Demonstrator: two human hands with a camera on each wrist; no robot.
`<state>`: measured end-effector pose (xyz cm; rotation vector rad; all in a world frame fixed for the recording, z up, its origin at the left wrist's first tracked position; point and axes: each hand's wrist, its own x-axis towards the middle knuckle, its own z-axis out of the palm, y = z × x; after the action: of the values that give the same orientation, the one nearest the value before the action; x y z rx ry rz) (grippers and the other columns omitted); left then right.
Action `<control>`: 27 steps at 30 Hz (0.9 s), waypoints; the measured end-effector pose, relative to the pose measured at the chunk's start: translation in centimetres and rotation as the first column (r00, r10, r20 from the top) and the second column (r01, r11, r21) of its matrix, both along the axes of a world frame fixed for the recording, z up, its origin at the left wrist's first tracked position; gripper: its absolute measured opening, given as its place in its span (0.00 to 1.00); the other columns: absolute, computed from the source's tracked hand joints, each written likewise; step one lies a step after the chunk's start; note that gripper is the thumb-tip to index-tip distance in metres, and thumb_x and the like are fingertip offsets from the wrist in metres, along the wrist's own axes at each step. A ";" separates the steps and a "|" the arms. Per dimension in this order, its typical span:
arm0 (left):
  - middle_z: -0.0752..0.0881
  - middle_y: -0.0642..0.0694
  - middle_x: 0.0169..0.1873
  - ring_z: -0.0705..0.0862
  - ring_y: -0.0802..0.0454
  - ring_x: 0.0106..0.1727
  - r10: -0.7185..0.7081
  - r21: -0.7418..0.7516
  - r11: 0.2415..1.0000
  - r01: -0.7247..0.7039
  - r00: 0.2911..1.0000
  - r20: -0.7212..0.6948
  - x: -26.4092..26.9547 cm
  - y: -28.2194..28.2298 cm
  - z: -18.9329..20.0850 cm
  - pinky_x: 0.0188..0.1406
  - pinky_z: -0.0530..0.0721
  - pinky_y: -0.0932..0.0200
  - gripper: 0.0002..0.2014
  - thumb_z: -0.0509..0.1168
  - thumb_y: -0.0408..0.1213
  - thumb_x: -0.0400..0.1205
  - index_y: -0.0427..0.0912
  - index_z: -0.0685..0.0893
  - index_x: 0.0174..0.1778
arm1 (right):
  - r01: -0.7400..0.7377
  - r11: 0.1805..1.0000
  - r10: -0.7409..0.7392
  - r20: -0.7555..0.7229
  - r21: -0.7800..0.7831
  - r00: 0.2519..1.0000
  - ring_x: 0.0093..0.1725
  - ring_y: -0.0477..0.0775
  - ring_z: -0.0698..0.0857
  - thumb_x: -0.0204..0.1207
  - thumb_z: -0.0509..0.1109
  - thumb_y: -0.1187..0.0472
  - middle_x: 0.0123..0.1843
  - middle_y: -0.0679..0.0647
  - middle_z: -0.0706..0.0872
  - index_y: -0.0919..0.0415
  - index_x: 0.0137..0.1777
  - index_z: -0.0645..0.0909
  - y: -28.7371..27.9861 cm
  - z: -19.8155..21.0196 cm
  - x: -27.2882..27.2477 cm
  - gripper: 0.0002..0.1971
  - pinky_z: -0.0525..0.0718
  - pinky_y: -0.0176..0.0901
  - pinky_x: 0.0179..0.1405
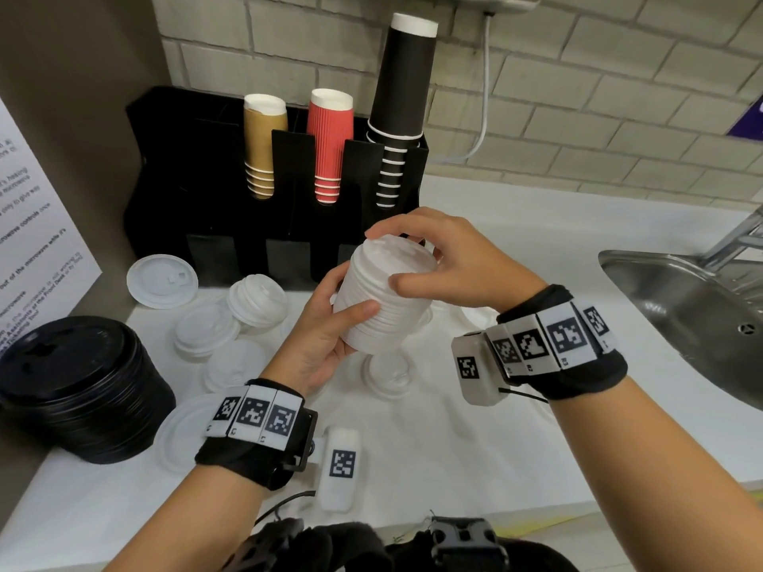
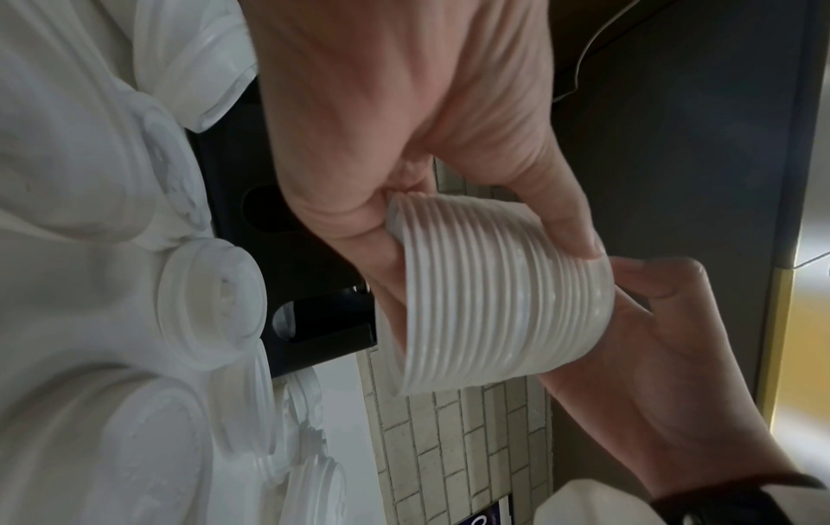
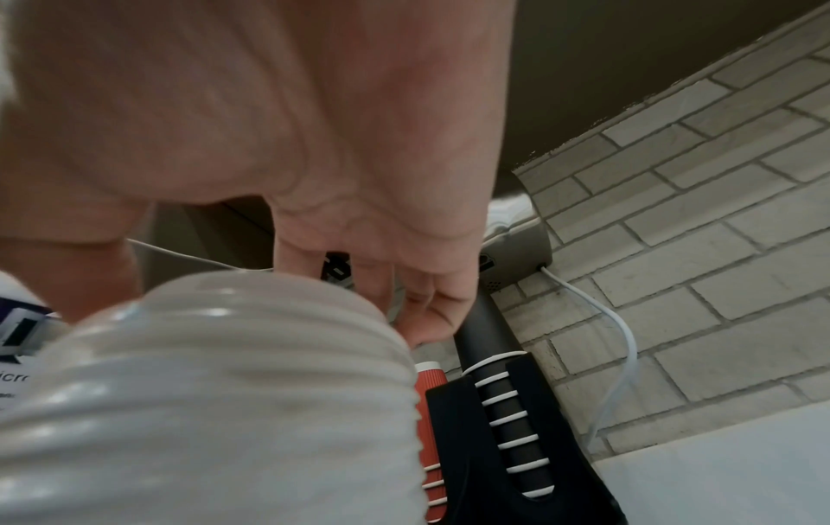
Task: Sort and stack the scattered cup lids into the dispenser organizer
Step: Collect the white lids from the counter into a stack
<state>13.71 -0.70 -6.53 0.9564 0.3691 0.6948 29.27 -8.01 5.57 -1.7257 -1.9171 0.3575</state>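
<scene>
Head view: the left hand (image 1: 326, 332) grips the side of a white lid stack (image 1: 382, 295), held above the middle of the worktop (image 1: 475, 427). The right hand (image 1: 450, 258) curls over the stack's top, apparently to square it. The black dispenser organizer (image 1: 206, 225) stands at the worktop's rear edge; loose white lids (image 1: 206, 330) lie before it, and a black lid stack (image 1: 78, 386) sits at the left edge.

Left wrist view: thumb and fingers (image 2: 566, 227) wrap the ribbed stack, steadying it.

Right wrist view: curled fingertips (image 3: 431, 312) sit on the top rim.
</scene>
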 end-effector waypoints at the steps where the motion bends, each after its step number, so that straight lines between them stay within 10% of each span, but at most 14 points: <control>1: 0.88 0.50 0.57 0.89 0.51 0.57 0.003 -0.005 1.000 -0.003 1.000 0.006 0.0 0.0 0.0 0.43 0.88 0.55 0.48 0.88 0.54 0.48 0.57 0.80 0.66 | 0.007 1.000 -0.007 0.005 0.003 1.000 0.54 0.25 0.73 0.69 0.78 0.60 0.57 0.39 0.78 0.46 0.66 0.80 0.0 0.0 0.0 0.25 0.68 0.14 0.48; 9: 0.87 0.48 0.60 0.88 0.50 0.59 -0.002 -0.066 0.998 0.006 0.998 0.055 0.8 -0.3 -0.3 0.45 0.88 0.55 0.48 0.88 0.51 0.51 0.54 0.78 0.69 | 0.044 0.998 -0.042 -0.040 0.034 0.998 0.57 0.29 0.75 0.67 0.78 0.45 0.63 0.44 0.78 0.44 0.71 0.75 -1.2 0.0 0.8 0.31 0.70 0.18 0.50; 14: 0.86 0.46 0.65 0.85 0.49 0.67 0.082 -0.197 0.979 -0.060 0.991 0.108 1.6 0.0 0.0 0.53 0.88 0.53 0.29 0.70 0.53 0.77 0.48 0.77 0.73 | 0.326 0.937 -0.346 -0.205 -0.128 0.916 0.60 0.45 0.80 0.77 0.68 0.42 0.64 0.46 0.80 0.43 0.71 0.73 -2.9 -0.7 5.8 0.23 0.76 0.25 0.47; 21: 0.85 0.43 0.67 0.84 0.45 0.68 0.078 -0.251 0.967 -0.051 0.992 0.099 2.2 1.2 1.2 0.60 0.87 0.44 0.25 0.59 0.54 0.83 0.48 0.78 0.74 | 0.633 0.537 -0.416 0.478 -0.557 0.774 0.71 0.58 0.75 0.82 0.64 0.49 0.75 0.57 0.75 0.55 0.74 0.72 -5.6 -7.1 13.1 0.22 0.72 0.47 0.69; 27: 0.84 0.43 0.68 0.82 0.44 0.70 0.080 -0.248 0.967 -0.053 0.992 0.101 2.2 1.1 1.0 0.66 0.83 0.43 0.23 0.55 0.52 0.87 0.47 0.77 0.75 | 0.672 0.563 -0.332 0.614 -0.480 0.716 0.77 0.62 0.62 0.66 0.78 0.42 0.77 0.56 0.66 0.50 0.81 0.61 -6.0 -10.2 12.7 0.45 0.69 0.59 0.71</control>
<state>15.94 0.42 -5.49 0.6706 0.3812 0.7413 41.96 -13.99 -4.65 -3.0303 -1.4826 0.4893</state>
